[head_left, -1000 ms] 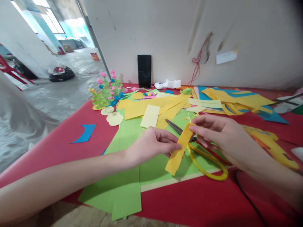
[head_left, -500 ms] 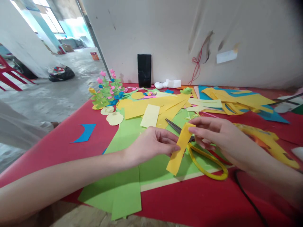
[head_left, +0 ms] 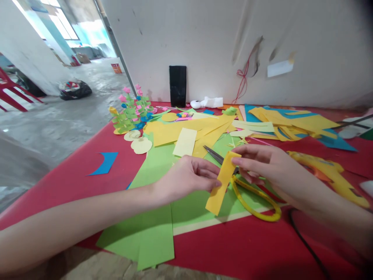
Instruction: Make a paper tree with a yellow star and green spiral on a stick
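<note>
A yellow paper strip [head_left: 223, 182] is hanging slantwise in the air over the green paper [head_left: 154, 233], right between two hands. The left hand [head_left: 189, 175] is pinching it near the middle, thumb in front and fingers tucking behind. The right hand [head_left: 258, 163] is pinching the top end, so each grip is pressing on the strip. I'm guessing the two pinches are keeping the thin paper straight, because one alone would be letting it flop. The low end is sticking out loose.

Just behind the strip, scissors [head_left: 239, 182] are lying on the green paper, points facing away from the person. Maybe they are staying close so a hand can be reaching them fast. A pale yellow piece [head_left: 185, 142] is resting past the left hand. To the right, a yellow tool [head_left: 339, 181] with an orange part is lying on the red tabletop [head_left: 210, 249]. Little paper flowers [head_left: 131, 112] are standing at the far left, and a black phone [head_left: 177, 86] is leaning on the wall [head_left: 204, 39], probably so it's not falling over.

Compared with half a second ago, the strip's low end is sitting a tiny bit more to the right, and the pinches are looking the same. Some blurry whitish cloth [head_left: 20, 159] at the left is showing less now.
</note>
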Action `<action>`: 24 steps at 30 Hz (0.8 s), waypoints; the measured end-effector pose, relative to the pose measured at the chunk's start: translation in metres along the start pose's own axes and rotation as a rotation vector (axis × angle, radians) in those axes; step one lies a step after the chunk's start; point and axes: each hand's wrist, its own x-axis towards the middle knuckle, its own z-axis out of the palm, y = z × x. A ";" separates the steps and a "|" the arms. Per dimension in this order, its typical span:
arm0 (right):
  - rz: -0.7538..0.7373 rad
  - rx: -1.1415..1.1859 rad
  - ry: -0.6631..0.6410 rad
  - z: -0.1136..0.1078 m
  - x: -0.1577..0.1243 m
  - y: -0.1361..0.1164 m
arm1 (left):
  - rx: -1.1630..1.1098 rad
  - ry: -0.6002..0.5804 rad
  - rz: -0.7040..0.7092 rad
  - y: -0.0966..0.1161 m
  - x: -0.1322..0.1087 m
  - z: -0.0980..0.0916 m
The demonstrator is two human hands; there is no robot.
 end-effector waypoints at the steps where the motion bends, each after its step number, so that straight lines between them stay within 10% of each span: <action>1: 0.005 -0.007 0.002 0.000 0.000 0.000 | 0.004 0.000 0.003 0.000 0.000 0.000; 24: 0.086 0.006 -0.065 0.008 -0.002 -0.003 | 0.082 0.021 0.006 -0.003 0.001 0.001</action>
